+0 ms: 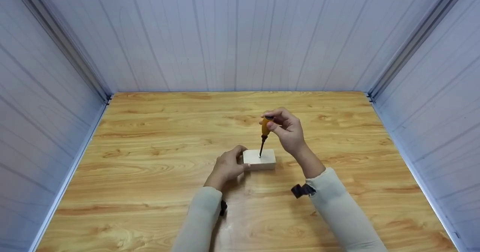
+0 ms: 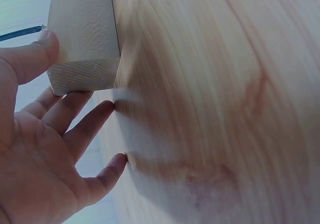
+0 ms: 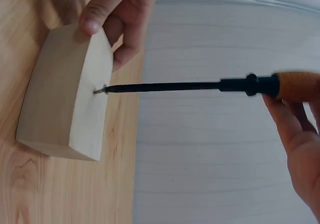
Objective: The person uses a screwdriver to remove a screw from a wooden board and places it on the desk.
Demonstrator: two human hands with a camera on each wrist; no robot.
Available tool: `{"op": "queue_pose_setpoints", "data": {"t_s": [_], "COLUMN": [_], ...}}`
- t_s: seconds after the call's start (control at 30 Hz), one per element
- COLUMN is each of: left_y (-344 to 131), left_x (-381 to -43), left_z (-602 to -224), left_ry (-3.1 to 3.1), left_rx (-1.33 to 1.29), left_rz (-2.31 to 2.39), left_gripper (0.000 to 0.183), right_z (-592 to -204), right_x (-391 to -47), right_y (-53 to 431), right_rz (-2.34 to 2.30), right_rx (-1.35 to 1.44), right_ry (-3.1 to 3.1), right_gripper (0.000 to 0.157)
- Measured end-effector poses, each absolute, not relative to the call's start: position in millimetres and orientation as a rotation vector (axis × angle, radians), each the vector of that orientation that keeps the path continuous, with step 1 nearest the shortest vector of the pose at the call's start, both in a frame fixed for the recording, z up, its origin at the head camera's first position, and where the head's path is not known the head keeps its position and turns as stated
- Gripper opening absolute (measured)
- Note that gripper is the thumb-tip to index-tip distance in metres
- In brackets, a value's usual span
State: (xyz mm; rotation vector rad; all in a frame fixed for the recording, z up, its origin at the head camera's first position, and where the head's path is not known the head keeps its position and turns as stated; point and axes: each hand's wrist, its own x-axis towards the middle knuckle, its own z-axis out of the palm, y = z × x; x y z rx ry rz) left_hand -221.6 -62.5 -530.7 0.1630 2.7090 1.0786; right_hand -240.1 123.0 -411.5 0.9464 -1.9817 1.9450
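A pale wooden block [image 1: 259, 165] lies on the table. My left hand [image 1: 228, 165] grips its left end, thumb at the near side and fingers around the end; in the left wrist view, two fingertips rest on the tabletop. My right hand [image 1: 290, 132] holds a screwdriver by its orange handle [image 1: 266, 127], fingers near the dark cap. Its black shaft [image 3: 165, 87] runs down, slightly tilted, to a small screw [image 3: 100, 90]. The screw stands partly out of the block's top face, and the tip meets its head.
The wood-grain table [image 1: 150, 150] stretches around the block on all sides. White panel walls [image 1: 232, 38] close off the back, left and right. A dark wrist device [image 1: 303, 190] juts from the right sleeve.
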Motion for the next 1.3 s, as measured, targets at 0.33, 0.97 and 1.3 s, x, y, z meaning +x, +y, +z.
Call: {"op": "queue_pose_setpoints", "data": {"t_s": [0.33, 0.97, 1.3], "left_y": [-60.7, -60.1, -59.2], "left_x": [-221.3, -222.4, -222.1], "left_z": [-530.0, -529.2, -529.3], "left_ry": [2.719, 2.721, 2.709], "left_rx": [0.176, 0.176, 0.188], "left_rz": [1.083, 1.042, 1.062], "left_gripper": [0.044, 0.044, 0.042], "right_z": [-405.8, -408.5, -408.6], "right_x": [-213.1, -228.6, -211.9], "right_y": [101.3, 118.7, 101.6], "right_rz": [1.515, 1.908, 1.485], "right_rx": [0.556, 0.887, 0.490], "right_ry": [-2.037, -2.061, -2.090], "right_gripper": [0.024, 0.020, 0.038]}}
